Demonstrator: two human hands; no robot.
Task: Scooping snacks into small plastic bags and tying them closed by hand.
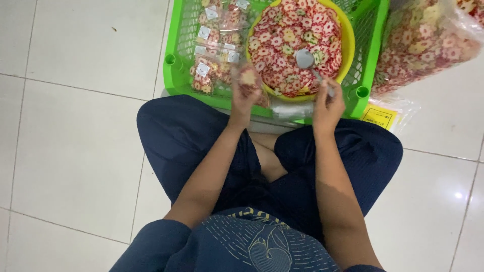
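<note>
Left hand (245,93) holds small clear bag (248,77) with flower-shaped snacks, fingers closed around it, in front of green basket (173,65). Right hand (327,103) grips metal spoon (306,59), bowl over yellow basin (348,40) of red-yellow snacks. Filled packets with square white labels (214,48) lie left inside basket. Yellow paper label (378,117) on floor, right.

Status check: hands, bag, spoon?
Left hand shut on small bag of flower-shaped snacks. Right hand shut on spoon, scoop over yellow bowl. Nothing in the way.
</note>
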